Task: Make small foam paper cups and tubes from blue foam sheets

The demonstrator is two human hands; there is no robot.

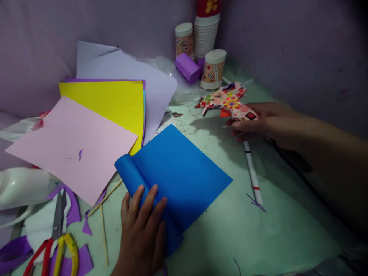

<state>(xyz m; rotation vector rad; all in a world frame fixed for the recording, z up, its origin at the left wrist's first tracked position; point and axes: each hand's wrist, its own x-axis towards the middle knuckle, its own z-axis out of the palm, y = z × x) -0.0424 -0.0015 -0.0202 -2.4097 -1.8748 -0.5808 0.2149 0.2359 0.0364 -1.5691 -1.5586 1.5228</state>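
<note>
My left hand (145, 226) lies with fingers apart on the blue paper sheet (184, 172), over its rolled left edge. The sheet is flat toward its right corner. In my right hand (258, 119) is a flower-patterned glue gun (231, 101) with an orange trigger, held above the table, its nozzle pointing left. My fingers close around its handle. Just below that hand lies a white marker pen (252, 172) with a red band. Beside the blue sheet on the left is a pink paper sheet (71, 142), partly covering a yellow sheet (112, 103).
Scissors (59, 226) with red and yellow handles lie at the lower left among purple scraps. A white bottle (25, 188) lies behind them. Thin sticks (104, 234) are near my left hand. Paper cups (213, 69) and a purple roll (188, 68) are at the back wall.
</note>
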